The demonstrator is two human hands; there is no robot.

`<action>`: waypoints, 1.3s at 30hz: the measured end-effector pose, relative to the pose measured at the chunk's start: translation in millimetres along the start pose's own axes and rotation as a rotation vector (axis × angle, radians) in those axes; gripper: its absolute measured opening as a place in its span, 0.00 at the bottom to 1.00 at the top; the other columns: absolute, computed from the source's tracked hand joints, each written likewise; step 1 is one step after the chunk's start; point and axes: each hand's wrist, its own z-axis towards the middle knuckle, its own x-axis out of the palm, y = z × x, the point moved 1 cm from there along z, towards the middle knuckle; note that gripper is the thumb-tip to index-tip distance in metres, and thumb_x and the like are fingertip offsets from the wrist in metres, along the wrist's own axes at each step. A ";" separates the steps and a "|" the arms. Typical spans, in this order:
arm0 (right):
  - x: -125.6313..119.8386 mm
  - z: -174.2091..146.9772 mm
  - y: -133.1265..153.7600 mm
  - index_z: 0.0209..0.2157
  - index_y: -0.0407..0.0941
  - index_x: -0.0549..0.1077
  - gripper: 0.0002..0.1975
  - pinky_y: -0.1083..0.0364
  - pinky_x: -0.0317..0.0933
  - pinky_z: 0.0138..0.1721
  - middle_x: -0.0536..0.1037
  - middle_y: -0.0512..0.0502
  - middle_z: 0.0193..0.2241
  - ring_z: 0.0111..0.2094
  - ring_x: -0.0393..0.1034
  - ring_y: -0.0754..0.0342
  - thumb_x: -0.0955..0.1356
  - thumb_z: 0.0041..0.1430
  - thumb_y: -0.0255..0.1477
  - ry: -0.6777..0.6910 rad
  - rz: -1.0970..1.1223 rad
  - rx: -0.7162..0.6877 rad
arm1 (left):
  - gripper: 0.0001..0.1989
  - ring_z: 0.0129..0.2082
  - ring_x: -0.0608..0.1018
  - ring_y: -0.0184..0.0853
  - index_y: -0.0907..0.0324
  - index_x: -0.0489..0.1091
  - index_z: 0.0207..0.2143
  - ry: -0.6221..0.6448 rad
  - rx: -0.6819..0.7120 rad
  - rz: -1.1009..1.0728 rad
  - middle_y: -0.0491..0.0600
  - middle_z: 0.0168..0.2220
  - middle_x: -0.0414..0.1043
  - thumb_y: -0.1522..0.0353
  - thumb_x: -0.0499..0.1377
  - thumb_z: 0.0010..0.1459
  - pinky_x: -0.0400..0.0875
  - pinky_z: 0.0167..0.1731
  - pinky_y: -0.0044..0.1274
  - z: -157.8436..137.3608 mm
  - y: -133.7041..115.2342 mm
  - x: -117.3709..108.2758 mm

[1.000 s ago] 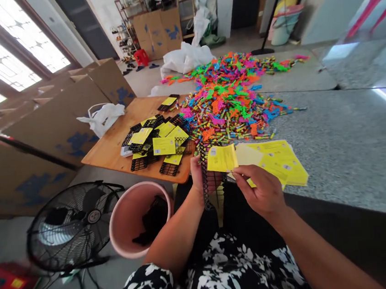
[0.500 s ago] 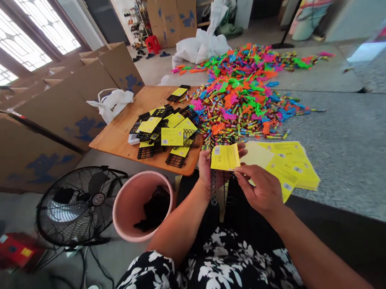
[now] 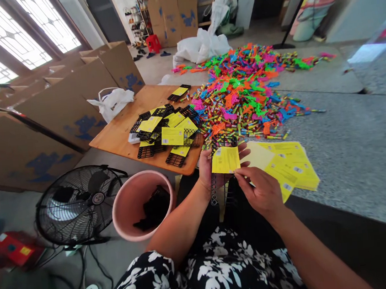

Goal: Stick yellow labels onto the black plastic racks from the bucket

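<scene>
My left hand (image 3: 207,173) holds a black plastic lattice frame (image 3: 213,190) from below, its fingers showing past the right side. Over the frame lies a yellow printed card (image 3: 225,160). With thumb and forefinger, my right hand (image 3: 261,188) pinches the card's lower right corner. Just beyond my right hand, a spread stack of yellow cards (image 3: 296,163) rests on the grey stone surface (image 3: 346,160). To the left, a heap of black frames with yellow cards (image 3: 165,129) covers part of a wooden board (image 3: 109,137).
Colourful plastic toy guns (image 3: 236,98) and small striped tubes lie piled ahead. Down on my left stand a pink bucket (image 3: 124,216) with black pieces inside and a black fan (image 3: 82,206). Cardboard boxes (image 3: 61,107) line the left side. A white plastic bag (image 3: 114,100) sits on the board's edge.
The yellow card has shifted slightly down and tilted against the black frame, showing more of the lattice above it. Both hands stay in nearly the same place.
</scene>
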 end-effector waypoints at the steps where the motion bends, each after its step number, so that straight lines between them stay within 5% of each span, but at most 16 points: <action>1: 0.2 -0.1 -0.3 0.48 0.48 0.73 0.07 0.52 0.72 0.42 0.82 0.46 0.38 0.38 0.78 0.51 0.68 0.69 0.26 0.008 0.001 0.001 | 0.34 0.60 0.74 0.57 0.67 0.74 0.54 -0.007 0.008 0.015 0.65 0.53 0.78 0.51 0.51 0.57 0.72 0.55 0.42 -0.2 0.7 0.1; 13: 0.5 1.6 2.9 0.49 0.48 0.72 0.10 0.48 0.72 0.49 0.80 0.44 0.41 0.45 0.75 0.48 0.67 0.68 0.26 0.081 0.094 0.068 | 0.31 0.56 0.78 0.58 0.68 0.73 0.54 -0.271 -0.003 0.018 0.64 0.47 0.81 0.55 0.52 0.57 0.73 0.52 0.41 2.5 -3.2 -7.1; 18: 1.9 3.5 5.6 0.50 0.48 0.74 0.10 0.46 0.72 0.51 0.78 0.43 0.42 0.46 0.75 0.47 0.68 0.68 0.29 0.071 0.082 0.090 | 0.32 0.57 0.77 0.59 0.68 0.74 0.52 -0.159 0.008 -0.002 0.65 0.47 0.81 0.54 0.54 0.55 0.73 0.52 0.40 1.7 -2.3 7.0; 24: 0.4 1.9 10.3 0.49 0.49 0.77 0.10 0.51 0.72 0.41 0.75 0.45 0.36 0.37 0.74 0.51 0.66 0.70 0.32 0.084 0.107 0.172 | 0.34 0.57 0.77 0.57 0.64 0.74 0.53 -0.118 0.065 0.091 0.64 0.48 0.80 0.49 0.52 0.55 0.74 0.51 0.42 3.1 -4.7 5.0; 27: -0.2 1.0 10.3 0.38 0.48 0.78 0.09 0.53 0.70 0.37 0.74 0.46 0.32 0.33 0.73 0.52 0.66 0.70 0.34 0.027 0.145 0.296 | 0.34 0.57 0.77 0.57 0.64 0.73 0.54 -0.129 0.103 0.128 0.64 0.48 0.79 0.50 0.51 0.55 0.74 0.51 0.42 2.7 -9.2 3.0; 30: 3.2 2.4 6.5 0.37 0.47 0.75 0.13 0.54 0.68 0.31 0.78 0.47 0.32 0.30 0.73 0.51 0.69 0.66 0.43 -0.031 0.266 0.584 | 0.34 0.58 0.76 0.57 0.64 0.73 0.54 -0.126 0.101 0.160 0.63 0.49 0.79 0.50 0.51 0.54 0.74 0.51 0.42 1.3 -10.7 5.6; 35: 14.6 4.3 2.6 0.29 0.46 0.73 0.25 0.56 0.62 0.26 0.75 0.51 0.24 0.26 0.68 0.53 0.69 0.61 0.55 0.250 0.604 0.846 | 0.34 0.56 0.78 0.57 0.63 0.74 0.54 -0.131 0.104 0.183 0.63 0.47 0.80 0.49 0.50 0.56 0.74 0.50 0.42 -2.3 -8.0 8.5; 39: 15.1 0.1 -2.2 0.29 0.45 0.72 0.27 0.56 0.62 0.26 0.74 0.52 0.23 0.24 0.66 0.54 0.70 0.58 0.56 0.249 0.773 0.947 | 0.34 0.53 0.79 0.57 0.63 0.75 0.52 -0.172 0.071 0.228 0.62 0.45 0.81 0.46 0.54 0.58 0.76 0.49 0.42 -5.8 -10.0 -1.9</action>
